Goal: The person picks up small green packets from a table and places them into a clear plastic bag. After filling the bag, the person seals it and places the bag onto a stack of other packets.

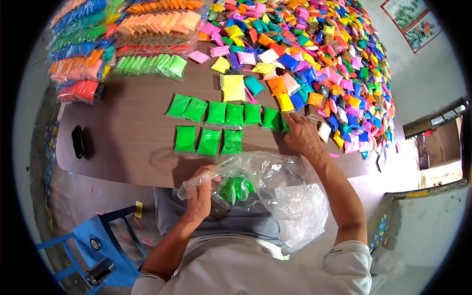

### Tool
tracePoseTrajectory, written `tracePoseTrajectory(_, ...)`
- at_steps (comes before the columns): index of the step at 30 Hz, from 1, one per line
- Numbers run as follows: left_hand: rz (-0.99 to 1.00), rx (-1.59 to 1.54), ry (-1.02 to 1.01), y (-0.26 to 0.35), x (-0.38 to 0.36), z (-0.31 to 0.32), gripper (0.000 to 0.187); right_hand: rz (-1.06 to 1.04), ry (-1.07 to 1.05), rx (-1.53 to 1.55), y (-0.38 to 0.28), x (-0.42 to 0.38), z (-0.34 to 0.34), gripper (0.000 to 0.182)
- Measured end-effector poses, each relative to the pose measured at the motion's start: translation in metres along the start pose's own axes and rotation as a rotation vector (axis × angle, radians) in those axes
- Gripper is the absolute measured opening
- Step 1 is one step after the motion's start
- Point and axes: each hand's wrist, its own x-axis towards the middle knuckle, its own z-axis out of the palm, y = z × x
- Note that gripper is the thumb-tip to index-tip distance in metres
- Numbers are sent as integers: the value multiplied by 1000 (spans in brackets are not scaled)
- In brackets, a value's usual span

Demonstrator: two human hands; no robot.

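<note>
My left hand is closed on the edge of a clear plastic bag, which is spread over my lap at the table's front edge. Inside the bag lie several green packets. At the right end of a row of green packets, my right hand has its fingers bent down onto one green packet, partly hidden under them. A shorter row of green packets lies nearer to me, three in all. One yellow packet is just beyond the long row.
A big heap of mixed coloured packets covers the table's right and far side. Bagged stacks sorted by colour stand at the far left. A black object lies near the left edge. A blue stool is at lower left.
</note>
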Motion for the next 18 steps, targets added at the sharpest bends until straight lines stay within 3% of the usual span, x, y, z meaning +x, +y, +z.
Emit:
tracePoseTrajectory(4, -94, -1, -32, 1, -2, -3, 29, 160, 30, 112, -8, 6, -13, 57)
tracePoseTrajectory(7, -89, 11, -47, 1, -1, -5, 29, 52, 136, 134, -17, 17, -13, 60)
tracePoseTrajectory(13, -124, -7, -29, 5, -3, -3, 32, -81, 40, 181, -23, 22, 5, 72)
tracePoseTrajectory(18, -86, 32, -41, 6, -1, -2, 34, -36, -47, 166, -15, 34, 14, 72)
